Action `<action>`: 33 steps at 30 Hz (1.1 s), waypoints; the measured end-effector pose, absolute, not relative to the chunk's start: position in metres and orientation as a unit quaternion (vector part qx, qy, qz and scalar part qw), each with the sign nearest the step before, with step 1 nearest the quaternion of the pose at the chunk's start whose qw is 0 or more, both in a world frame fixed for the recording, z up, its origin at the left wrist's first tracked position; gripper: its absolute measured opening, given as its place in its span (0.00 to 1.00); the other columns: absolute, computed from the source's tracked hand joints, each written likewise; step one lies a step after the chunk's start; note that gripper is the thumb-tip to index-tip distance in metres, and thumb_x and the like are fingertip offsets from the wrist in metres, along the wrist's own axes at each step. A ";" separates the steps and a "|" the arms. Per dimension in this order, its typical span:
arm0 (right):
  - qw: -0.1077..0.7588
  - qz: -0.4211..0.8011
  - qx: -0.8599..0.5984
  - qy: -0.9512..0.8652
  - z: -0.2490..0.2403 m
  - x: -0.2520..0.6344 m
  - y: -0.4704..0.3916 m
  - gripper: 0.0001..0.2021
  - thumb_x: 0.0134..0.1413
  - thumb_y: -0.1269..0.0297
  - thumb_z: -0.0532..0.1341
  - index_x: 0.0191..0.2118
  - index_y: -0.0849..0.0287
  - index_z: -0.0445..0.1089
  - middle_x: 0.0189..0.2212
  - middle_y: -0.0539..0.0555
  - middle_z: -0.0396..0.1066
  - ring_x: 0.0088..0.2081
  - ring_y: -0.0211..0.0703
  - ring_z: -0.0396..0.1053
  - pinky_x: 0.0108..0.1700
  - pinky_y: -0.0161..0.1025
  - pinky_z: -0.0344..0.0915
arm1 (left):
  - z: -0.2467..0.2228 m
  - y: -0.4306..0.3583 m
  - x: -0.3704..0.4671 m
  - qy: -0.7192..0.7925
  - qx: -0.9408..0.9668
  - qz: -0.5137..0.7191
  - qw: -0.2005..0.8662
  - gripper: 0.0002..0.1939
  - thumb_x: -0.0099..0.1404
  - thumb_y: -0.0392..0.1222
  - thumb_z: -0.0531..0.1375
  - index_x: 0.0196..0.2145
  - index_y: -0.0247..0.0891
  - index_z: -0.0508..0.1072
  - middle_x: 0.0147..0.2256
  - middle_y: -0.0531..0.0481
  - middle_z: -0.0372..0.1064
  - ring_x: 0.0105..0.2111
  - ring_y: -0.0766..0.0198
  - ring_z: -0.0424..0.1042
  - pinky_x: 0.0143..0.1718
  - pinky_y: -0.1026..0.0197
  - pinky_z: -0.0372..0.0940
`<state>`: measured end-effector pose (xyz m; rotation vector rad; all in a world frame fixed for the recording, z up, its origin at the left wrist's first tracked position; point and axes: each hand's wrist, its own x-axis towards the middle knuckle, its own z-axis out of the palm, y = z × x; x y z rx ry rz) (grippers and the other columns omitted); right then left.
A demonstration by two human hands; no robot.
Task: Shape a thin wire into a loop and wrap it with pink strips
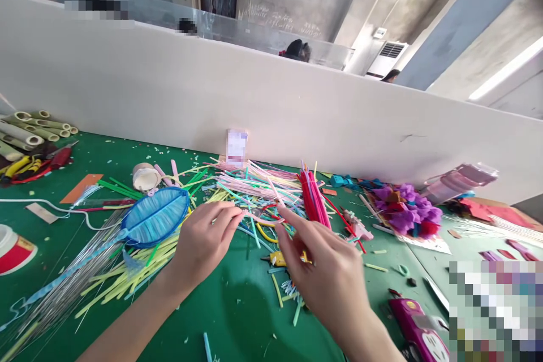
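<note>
A thin pink pipe cleaner (263, 220) stretches between my two hands above the green table. My left hand (207, 240) pinches one end between thumb and fingertips. At the other end, the thumb and index finger of my right hand (328, 263) close on the strip. Below and behind my hands lie loose pink, green and yellow pipe cleaners (241, 182). A yellow hot glue gun (278, 259) rests under my right hand, partly covered by it. To the left of my left hand lies a blue leaf-shaped fan (155, 216) on a wrapped stem.
A white partition (271, 96) runs along the table's back. Bamboo tubes (34, 130) and pliers (21, 167) lie far left, a red paper cup (14, 251) at the left edge. Red pipe cleaners (313, 198), purple flowers (409, 209) and a power strip (418, 328) are on the right.
</note>
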<state>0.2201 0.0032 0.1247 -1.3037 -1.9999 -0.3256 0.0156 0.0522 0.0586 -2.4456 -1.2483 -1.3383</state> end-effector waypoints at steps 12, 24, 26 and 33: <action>0.368 -0.031 -0.547 -0.752 0.077 0.198 0.044 0.14 0.68 0.64 0.53 0.47 0.56 0.75 0.26 0.52 0.76 0.25 0.36 0.72 0.27 0.29 0.62 | 0.044 0.044 0.032 -0.409 -0.794 -0.442 0.080 0.06 0.69 0.34 0.59 0.43 0.38 0.73 0.36 0.45 0.77 0.37 0.57 0.76 0.40 0.56 0.69; 0.458 -0.007 -0.316 -0.831 0.059 0.196 0.011 0.25 0.62 0.78 0.54 0.61 0.54 0.66 0.45 0.58 0.76 0.47 0.46 0.73 0.48 0.43 0.73 | 0.052 0.057 0.024 -0.452 -0.740 -0.496 -0.052 0.05 0.71 0.36 0.56 0.39 0.39 0.72 0.34 0.49 0.75 0.35 0.62 0.75 0.38 0.62 0.67; 0.445 0.014 -0.293 -0.846 0.061 0.194 -0.001 0.24 0.62 0.78 0.53 0.62 0.58 0.65 0.46 0.59 0.77 0.49 0.45 0.73 0.50 0.43 0.74 | 0.054 0.061 0.022 -0.461 -0.731 -0.500 -0.053 0.05 0.71 0.37 0.56 0.39 0.40 0.72 0.34 0.49 0.75 0.34 0.62 0.75 0.38 0.62 0.68; 0.436 0.077 -0.279 -0.852 0.056 0.188 -0.025 0.20 0.62 0.77 0.53 0.57 0.63 0.68 0.45 0.60 0.77 0.49 0.44 0.73 0.50 0.40 0.74 | 0.061 0.068 0.021 -0.479 -0.697 -0.522 -0.108 0.04 0.69 0.40 0.59 0.38 0.39 0.73 0.35 0.49 0.76 0.34 0.61 0.76 0.38 0.61 0.71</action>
